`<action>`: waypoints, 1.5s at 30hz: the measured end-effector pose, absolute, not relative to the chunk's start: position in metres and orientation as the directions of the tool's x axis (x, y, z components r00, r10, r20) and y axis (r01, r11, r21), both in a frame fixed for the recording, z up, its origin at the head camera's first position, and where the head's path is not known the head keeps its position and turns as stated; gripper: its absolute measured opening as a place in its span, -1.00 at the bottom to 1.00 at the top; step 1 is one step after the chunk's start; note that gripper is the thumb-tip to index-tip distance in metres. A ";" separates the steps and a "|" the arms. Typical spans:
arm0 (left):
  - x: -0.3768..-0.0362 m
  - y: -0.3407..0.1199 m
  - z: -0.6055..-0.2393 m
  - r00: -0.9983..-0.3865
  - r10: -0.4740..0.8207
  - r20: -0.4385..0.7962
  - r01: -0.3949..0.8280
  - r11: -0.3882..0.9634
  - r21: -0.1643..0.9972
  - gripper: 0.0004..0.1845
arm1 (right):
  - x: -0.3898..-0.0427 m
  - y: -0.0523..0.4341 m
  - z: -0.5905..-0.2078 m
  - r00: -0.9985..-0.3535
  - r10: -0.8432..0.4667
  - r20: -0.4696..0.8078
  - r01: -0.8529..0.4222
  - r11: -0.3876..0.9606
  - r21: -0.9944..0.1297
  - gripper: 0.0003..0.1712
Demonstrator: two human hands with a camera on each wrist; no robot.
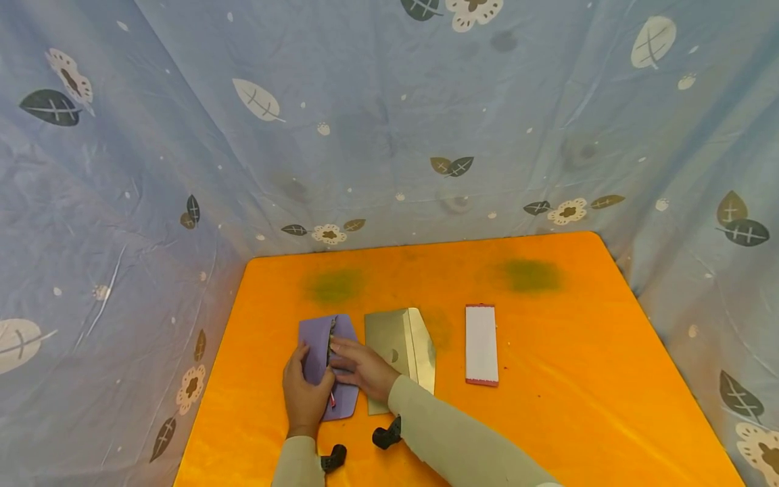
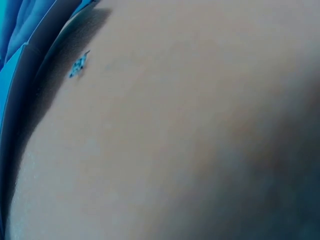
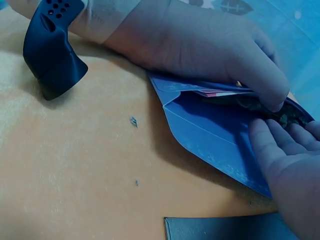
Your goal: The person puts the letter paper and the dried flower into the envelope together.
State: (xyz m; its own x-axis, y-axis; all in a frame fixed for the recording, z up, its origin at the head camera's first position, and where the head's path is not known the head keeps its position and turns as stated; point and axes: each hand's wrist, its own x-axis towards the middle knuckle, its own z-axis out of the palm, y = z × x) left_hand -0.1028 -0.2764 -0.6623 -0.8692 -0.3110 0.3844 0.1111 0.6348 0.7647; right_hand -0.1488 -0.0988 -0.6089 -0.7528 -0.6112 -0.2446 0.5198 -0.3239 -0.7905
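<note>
A purple envelope [image 1: 313, 331] lies on the table with its flap opened to the right. My left hand [image 1: 305, 396] grips its left part, thumb over the edge of the opening. My right hand [image 1: 368, 368] reaches in from the right, its fairly straight fingertips at the opening. Inside, the right wrist view shows a dark, greenish patterned item [image 3: 285, 119] and a thin red-and-white edge [image 3: 220, 93]; their kind is unclear. In the left wrist view, the table surface [image 2: 150, 100] fills most of the picture, and neither hand's work shows.
Beside the purple envelope lies a gold envelope [image 1: 386, 331], flap to the right, partly under my right wrist. Farther right is a white rectangular pad with red ends [image 1: 481, 345]. Small specks [image 3: 133, 121] dot the orange table [image 1: 578, 379]. Patterned curtains [image 1: 377, 135] surround its back and sides.
</note>
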 end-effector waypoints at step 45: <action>-0.105 -0.278 -0.668 -0.870 -0.303 0.390 0.118 0.639 0.760 -0.27 | -0.148 -0.108 -0.622 -0.770 -0.585 -0.255 0.539 -0.382 -0.751 -0.09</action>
State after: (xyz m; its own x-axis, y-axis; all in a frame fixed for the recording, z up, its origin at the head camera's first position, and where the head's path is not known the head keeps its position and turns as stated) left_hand -0.1048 -0.2779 -0.6677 -0.8698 -0.3028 0.3896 0.1179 0.6392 0.7600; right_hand -0.1482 -0.1083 -0.6218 -0.7699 -0.5850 -0.2551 0.5391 -0.3822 -0.7505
